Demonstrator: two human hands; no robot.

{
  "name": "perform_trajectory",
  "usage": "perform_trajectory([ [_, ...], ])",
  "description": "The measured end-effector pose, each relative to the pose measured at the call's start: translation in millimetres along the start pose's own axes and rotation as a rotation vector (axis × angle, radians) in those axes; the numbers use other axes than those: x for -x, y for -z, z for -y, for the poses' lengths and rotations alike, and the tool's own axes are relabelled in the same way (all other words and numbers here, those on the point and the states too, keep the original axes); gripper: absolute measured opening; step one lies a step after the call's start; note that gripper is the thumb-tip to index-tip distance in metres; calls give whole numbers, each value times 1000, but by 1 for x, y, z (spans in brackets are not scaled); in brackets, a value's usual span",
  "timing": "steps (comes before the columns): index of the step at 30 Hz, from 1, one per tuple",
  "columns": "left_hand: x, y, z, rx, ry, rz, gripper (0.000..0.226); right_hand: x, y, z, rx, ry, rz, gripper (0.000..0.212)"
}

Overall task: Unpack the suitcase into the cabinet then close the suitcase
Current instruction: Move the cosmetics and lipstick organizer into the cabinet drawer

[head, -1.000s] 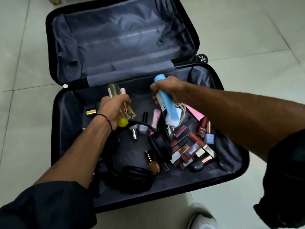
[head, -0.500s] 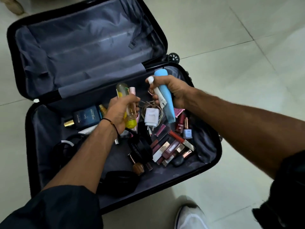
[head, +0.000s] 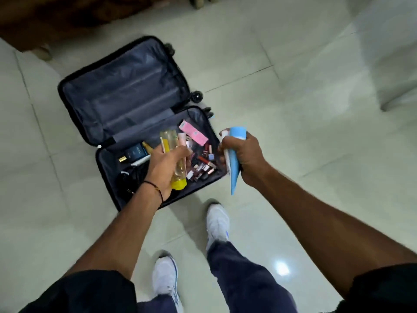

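Observation:
The black suitcase (head: 79, 86) lies open on the tiled floor, its grey-lined lid flat at the back. My left hand (head: 164, 168) grips a clear bottle with a yellow cap (head: 174, 154) together with a thin pink tube. My right hand (head: 241, 154) grips a light blue tube (head: 234, 175) and a small white tube beside it. Both hands are lifted above the case's front half. Inside remain a dark blue perfume bottle (head: 134, 152), a pink box (head: 193, 133), black headphones (head: 128, 179) and several small lipsticks and nail polishes (head: 204, 168).
A dark wooden piece of furniture (head: 67, 16) stands at the back left. A pale object (head: 397, 71) stands at the right. My two white shoes (head: 217, 222) are on the tiles just in front of the suitcase.
I have risen from close over the suitcase to standing. Both hands came up and away from the case with their items; the suitcase now looks smaller and farther off.

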State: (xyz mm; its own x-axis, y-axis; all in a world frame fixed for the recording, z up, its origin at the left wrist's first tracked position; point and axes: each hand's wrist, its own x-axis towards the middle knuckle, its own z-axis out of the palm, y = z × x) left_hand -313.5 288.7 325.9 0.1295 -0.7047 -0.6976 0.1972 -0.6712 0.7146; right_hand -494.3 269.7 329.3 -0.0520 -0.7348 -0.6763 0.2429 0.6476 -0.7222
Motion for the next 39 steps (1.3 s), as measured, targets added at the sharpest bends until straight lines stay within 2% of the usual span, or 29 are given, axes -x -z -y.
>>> perform_trajectory([
  [5,200,-56,-99,-60,-52,246,15,221,41,117,62,83,-204,25],
  [8,311,-91,-127,-85,-57,415,14,350,66,168,6,148,-303,25],
  [12,425,-134,-132,-150,-110,586,7,487,97,182,-166,280,-437,33],
  [16,505,-180,-122,-225,-151,782,6,573,147,165,-361,383,-557,37],
  [21,567,-285,-97,-338,-211,888,8,632,249,170,-418,494,-747,30],
  [27,635,-466,-63,-329,-252,981,7,687,425,204,-403,607,-976,31],
  [29,662,-518,-61,-331,-257,1000,6,709,473,221,-407,633,-1003,34],
  [33,706,-618,-60,-342,-274,1081,13,738,571,262,-364,661,-1049,19],
  [39,699,-769,-56,-366,-327,1127,6,715,709,309,-330,697,-1100,22],
])
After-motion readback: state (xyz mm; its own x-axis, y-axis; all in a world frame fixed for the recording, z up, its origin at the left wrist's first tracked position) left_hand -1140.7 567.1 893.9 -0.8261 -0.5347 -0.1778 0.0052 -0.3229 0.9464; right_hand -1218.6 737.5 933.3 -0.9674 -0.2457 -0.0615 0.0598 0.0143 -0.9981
